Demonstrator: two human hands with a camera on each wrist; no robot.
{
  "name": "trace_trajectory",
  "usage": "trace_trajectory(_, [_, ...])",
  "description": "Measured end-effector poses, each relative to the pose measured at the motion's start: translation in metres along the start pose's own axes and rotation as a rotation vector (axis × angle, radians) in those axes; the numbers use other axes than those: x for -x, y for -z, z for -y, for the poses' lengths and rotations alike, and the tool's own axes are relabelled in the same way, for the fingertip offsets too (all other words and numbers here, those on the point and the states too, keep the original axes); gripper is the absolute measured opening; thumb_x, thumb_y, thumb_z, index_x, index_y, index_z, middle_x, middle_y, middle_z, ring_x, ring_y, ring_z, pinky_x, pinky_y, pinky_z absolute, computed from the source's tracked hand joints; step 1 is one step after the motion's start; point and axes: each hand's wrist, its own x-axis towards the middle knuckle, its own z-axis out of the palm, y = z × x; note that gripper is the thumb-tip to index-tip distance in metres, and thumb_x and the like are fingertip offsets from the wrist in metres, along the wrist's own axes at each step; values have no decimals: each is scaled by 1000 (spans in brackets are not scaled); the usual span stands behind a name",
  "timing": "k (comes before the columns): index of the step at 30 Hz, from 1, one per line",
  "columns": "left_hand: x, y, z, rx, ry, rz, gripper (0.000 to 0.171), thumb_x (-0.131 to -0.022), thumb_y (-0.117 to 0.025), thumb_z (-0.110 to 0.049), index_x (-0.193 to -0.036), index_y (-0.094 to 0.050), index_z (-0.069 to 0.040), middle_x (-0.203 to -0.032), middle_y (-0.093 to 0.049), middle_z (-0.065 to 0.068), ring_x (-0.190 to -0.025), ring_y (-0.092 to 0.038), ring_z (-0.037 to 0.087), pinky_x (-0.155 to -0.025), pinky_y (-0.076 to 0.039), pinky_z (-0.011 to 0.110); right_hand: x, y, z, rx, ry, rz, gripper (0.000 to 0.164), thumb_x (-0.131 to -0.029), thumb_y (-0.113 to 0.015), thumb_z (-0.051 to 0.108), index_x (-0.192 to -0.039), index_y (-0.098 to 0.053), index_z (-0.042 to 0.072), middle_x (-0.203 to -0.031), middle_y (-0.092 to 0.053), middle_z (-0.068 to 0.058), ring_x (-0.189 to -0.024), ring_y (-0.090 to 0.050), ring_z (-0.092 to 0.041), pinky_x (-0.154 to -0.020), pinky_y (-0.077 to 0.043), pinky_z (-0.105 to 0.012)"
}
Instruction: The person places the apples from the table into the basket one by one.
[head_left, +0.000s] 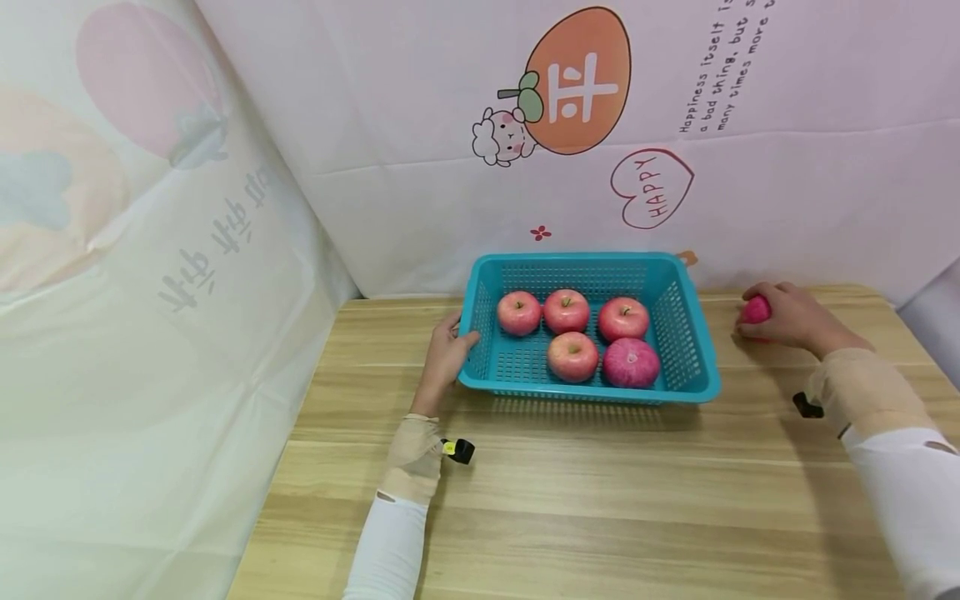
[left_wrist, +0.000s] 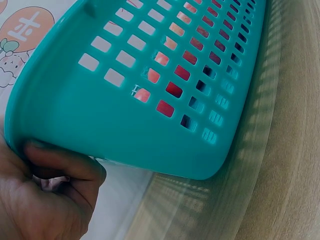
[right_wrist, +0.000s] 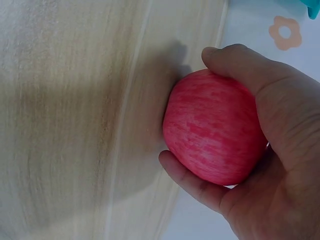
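A blue-green plastic basket (head_left: 588, 390) with perforated walls holds several red apples (head_left: 572, 357). My left hand (head_left: 444, 360) grips the basket's left rim, thumb over the edge. In the left wrist view the curled fingers of that hand (left_wrist: 55, 200) close round the rim, and bits of red fruit show through the holes. Right of the basket, my right hand (head_left: 787, 318) holds a single red apple (right_wrist: 215, 127) at the back of the table. Thumb and fingers wrap its sides in the right wrist view, and the apple is at or just above the wood; contact cannot be made out.
The wood-grain table (head_left: 600, 508) extends toward me in front of the basket. A white printed cloth (head_left: 420, 208) hangs right behind the basket and the table's back edge. Another pale cloth (head_left: 150, 400) covers the left side. A small black device (head_left: 459, 451) sits at my left wrist.
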Motion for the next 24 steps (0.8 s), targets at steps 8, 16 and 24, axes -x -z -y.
trace_trajectory(8, [0, 0, 1, -14, -7, 1, 44, -92, -54, -8, -137, -50, -9, -121, -61, 26, -103, -63, 37, -81, -54, 51, 0, -2, 1, 7, 3, -19, 64, -83, -72, 36, -124, -45, -5, -115, -39, -38, -100, -43, -54, -78, -43, -65])
trace_trajectory(16, [0, 1, -3, -5, 5, 16, 46, -93, -53, -7, -139, -48, -9, -124, -60, 26, -106, -61, 38, -83, -52, 52, 1, -1, 2, -4, -21, -25, 72, -78, -76, 42, -124, -45, -4, -115, -38, -37, -100, -44, -53, -80, -41, -66])
trace_trajectory(24, [7, 2, -16, -38, 34, 57, 49, -96, -49, -6, -144, -41, -4, -126, -58, 25, -109, -59, 40, -87, -50, 54, 1, -2, 3, 3, -20, -25, 73, -77, -77, 42, -124, -44, -5, -114, -39, -36, -99, -45, -52, -79, -42, -66])
